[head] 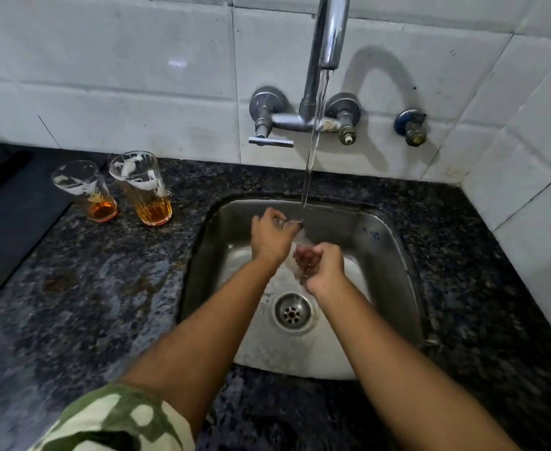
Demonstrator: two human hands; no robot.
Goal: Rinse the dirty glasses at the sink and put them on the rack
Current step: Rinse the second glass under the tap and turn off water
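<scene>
The fingers of the right hand point(320, 266) are curled around a clear glass point(302, 260) that it holds in the sink, under the water; the glass is blurred and I can tell only that its mouth looks toward the left hand. The left hand point(272, 236) reaches to the stream with its fingers loosely bent at the rim area; whether they pinch the rim or only touch the water, I cannot tell.

The thin stream of water point(315, 135) falls from the tall chrome tap point(331, 34) just past the left fingertips. To rinse well, I think the mouth of the glass should come directly under the stream, then the glass should be turned so water washes all the inner wall, and then be emptied above the round steel drain point(292, 310) of the stainless steel sink point(394, 255).

Two more tall clear glasses, one shorter point(85, 192) and one ribbed point(142, 188), stand close together on the dark speckled granite tabletop point(88, 288), left of the sink, each with amber liquid at the bottom and white foam marks. They are not yet rinsed. A rack is not visible here.
</scene>
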